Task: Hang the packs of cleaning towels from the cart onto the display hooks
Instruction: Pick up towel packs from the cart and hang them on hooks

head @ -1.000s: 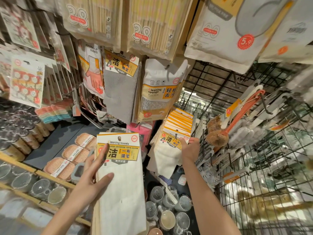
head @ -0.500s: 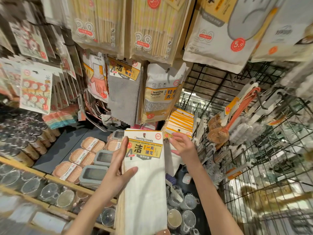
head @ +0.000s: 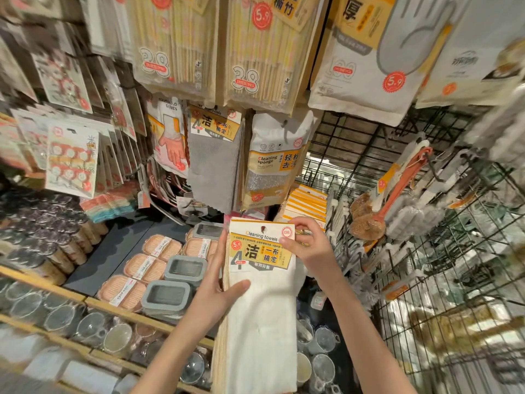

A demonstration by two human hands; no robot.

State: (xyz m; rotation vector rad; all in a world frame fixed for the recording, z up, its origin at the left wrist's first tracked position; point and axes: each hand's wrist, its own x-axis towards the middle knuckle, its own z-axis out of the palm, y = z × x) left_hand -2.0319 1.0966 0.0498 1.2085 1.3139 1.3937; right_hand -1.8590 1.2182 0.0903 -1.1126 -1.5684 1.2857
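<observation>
A stack of white cleaning towel packs [head: 262,317] with yellow header cards stands upright in the centre. My left hand [head: 217,291] grips the stack's left edge, thumb across the front towel. At the header card's top right corner, my right hand [head: 308,245] pinches the front pack. Behind it, several matching packs [head: 308,201] with yellow headers hang in a row on a hook. The hook itself is hidden.
Grey towels [head: 214,166] and a cleaning sponge bag [head: 272,163] hang just above. A black wire grid [head: 443,280] with brushes fills the right. Below left a shelf holds soap boxes [head: 147,268] and grey containers [head: 167,297]; glass mugs [head: 321,348] sit underneath.
The stack in my left hand has moved right and up toward the hanging row. My right hand left the hanging packs and now pinches the front pack's header.
</observation>
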